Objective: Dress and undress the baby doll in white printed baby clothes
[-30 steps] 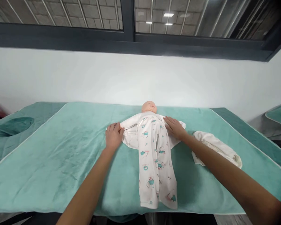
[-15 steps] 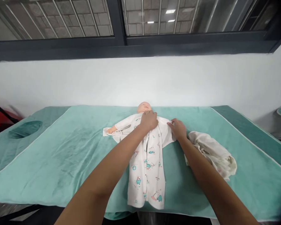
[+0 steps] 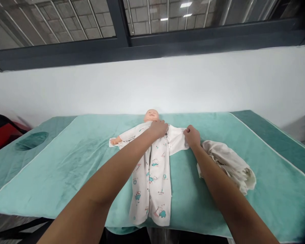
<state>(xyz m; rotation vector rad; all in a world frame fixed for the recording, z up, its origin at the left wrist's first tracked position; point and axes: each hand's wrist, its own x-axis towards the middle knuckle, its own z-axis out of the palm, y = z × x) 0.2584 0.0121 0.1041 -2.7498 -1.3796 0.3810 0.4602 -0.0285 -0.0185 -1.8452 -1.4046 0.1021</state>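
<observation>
A baby doll [image 3: 151,115] lies on its back on a teal towel [image 3: 66,162], dressed in a white printed sleepsuit [image 3: 152,176]. My left hand [image 3: 158,128] rests closed on the suit's chest just below the doll's chin, pinching the fabric. At the end of the suit's right-side sleeve, my right hand [image 3: 191,136] is closed on the cloth. The doll's bare hand [image 3: 113,141] sticks out of the other sleeve at the left.
A crumpled cream cloth [image 3: 228,164] lies just right of my right forearm. The padded table has a face hole [image 3: 32,140] at the far left. A white wall and dark window frame stand behind. A red and black object [image 3: 0,134] sits at the left edge.
My left hand moved from the doll's left sleeve across to its chest. My right hand shifted out along the other sleeve and closed on it. The view drifted, so the doll sits more to the left.
</observation>
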